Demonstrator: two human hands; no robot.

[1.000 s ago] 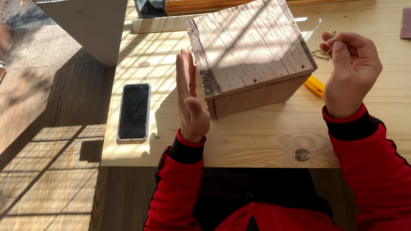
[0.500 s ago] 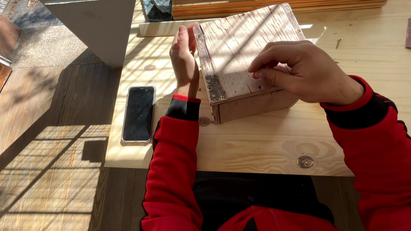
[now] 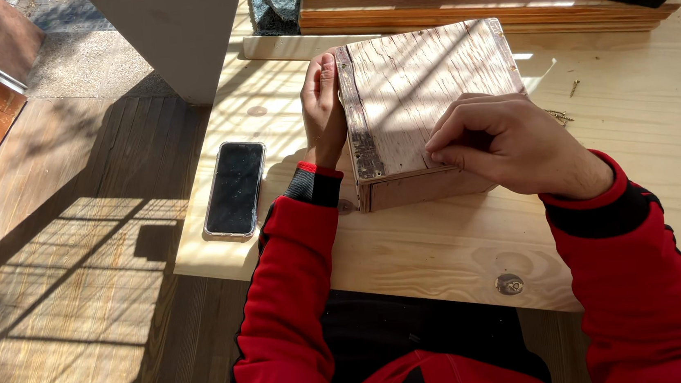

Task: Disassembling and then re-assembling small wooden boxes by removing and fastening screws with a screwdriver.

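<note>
Fingers (image 3: 447, 137) of the right hand (image 3: 509, 148) are pinched together on the top board of the wooden box (image 3: 423, 98), near its front edge — whatever they pinch is too small to tell. Left hand (image 3: 322, 107) lies flat against the box's left side, bracing it. Box sits on the pine table (image 3: 444, 248), long axis running away from the person.

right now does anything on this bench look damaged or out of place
The wooden box looks worn: cracked top boards and a stained, pitted left edge strip. Loose screws lie scattered to its right. The phone sits near the bench edge.
</note>
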